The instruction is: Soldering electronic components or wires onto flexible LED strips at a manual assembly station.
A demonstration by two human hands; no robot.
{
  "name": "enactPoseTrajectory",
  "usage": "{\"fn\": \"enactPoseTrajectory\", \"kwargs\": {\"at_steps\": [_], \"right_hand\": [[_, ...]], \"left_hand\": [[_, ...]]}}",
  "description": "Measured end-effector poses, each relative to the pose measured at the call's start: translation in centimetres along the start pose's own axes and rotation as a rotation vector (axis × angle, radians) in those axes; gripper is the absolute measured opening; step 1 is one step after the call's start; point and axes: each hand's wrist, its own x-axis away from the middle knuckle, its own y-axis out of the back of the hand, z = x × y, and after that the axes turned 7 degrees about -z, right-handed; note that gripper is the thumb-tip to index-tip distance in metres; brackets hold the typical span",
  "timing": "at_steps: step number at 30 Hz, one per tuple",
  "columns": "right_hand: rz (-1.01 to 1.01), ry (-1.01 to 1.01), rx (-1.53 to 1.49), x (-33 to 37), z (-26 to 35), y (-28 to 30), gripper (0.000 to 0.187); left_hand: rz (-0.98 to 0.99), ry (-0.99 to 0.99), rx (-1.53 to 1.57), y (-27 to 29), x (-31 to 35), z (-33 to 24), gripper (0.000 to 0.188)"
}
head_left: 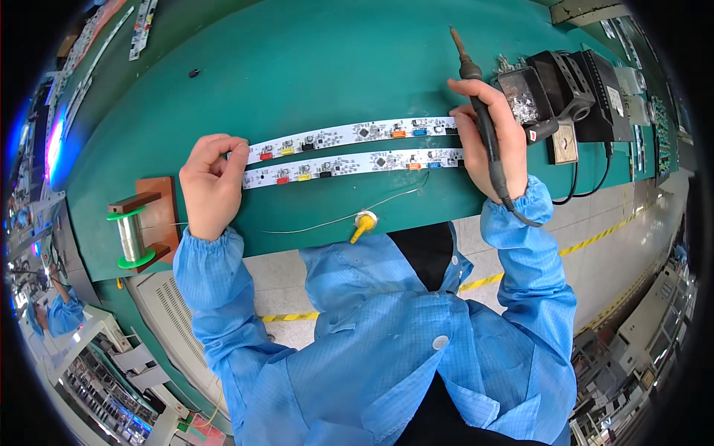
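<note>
Two narrow white circuit board strips lie side by side on the green mat, the far strip and the near strip. Both carry small red, yellow, black, orange and blue parts. My left hand is closed, thumb and forefinger pinching the left end of the far strip. A soldering iron rests in my right hand, its tip pointing up and away from the boards. The fingertips of that hand touch the far strip's right end, which they partly hide.
A solder spool stands on a brown holder at left. A yellow-tipped piece and thin wire lie near the front edge. At right are a metal-filled tray, a black soldering station and a sponge holder.
</note>
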Motion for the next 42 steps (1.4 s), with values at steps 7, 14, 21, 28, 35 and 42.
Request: {"fn": "enactPoseTrajectory", "kwargs": {"at_steps": [7,14,21,28,35,42], "right_hand": [[-0.095,0.169,0.194,0.6,-0.4,0.3,0.034],[-0.242,0.263,-0.107,3.4,0.2,2.7,0.034],[-0.227,0.298,-0.057,6.3,1.7,3.8,0.037],[-0.245,0.354,0.016,6.5,5.4,2.0,0.012],[-0.227,0.368,0.077,6.6,5.6,0.8,0.014],[-0.118,0.367,0.137,6.7,5.7,0.7,0.013]], "left_hand": [[-0.148,-0.297,-0.289,-1.0,0.0,-2.8,0.011],[0.080,-0.667,-0.166,-7.3,6.3,-9.8,0.026],[0.095,-0.522,0.003,-9.6,8.0,-9.9,0.023],[0.058,-0.413,0.211,-8.9,6.1,-8.4,0.019],[0.155,-0.410,0.114,-8.8,5.8,-7.6,0.014],[0.137,-0.374,0.114,-9.4,5.7,-7.5,0.012]]}}
